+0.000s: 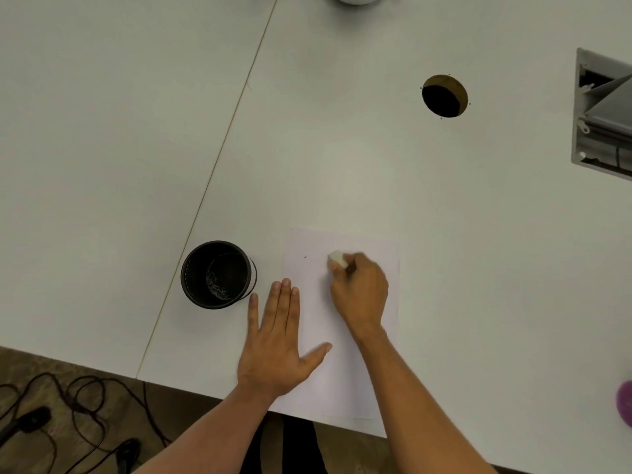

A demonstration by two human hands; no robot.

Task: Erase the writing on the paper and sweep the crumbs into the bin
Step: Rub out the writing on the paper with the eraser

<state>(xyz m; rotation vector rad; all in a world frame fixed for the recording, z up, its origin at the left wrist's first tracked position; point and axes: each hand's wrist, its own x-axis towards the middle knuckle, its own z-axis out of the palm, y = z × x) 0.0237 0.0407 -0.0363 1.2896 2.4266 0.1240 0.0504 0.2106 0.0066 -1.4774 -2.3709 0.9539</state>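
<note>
A white sheet of paper (345, 378) lies on the white table near its front edge. My right hand (359, 292) grips a white eraser (337, 258) and presses it on the upper part of the sheet; the eraser looks blurred. A tiny dark mark (305, 257) shows near the paper's top left. My left hand (277, 343) lies flat with fingers spread on the sheet's left edge, holding it down. A small black mesh bin (219, 273) stands upright just left of the paper.
A round cable hole (444, 96) sits in the table at the far right. A grey cable hatch (602, 114) is at the right edge. A purple object (624, 401) peeks in at lower right. Cables (78, 415) lie on the floor below the table (342, 159).
</note>
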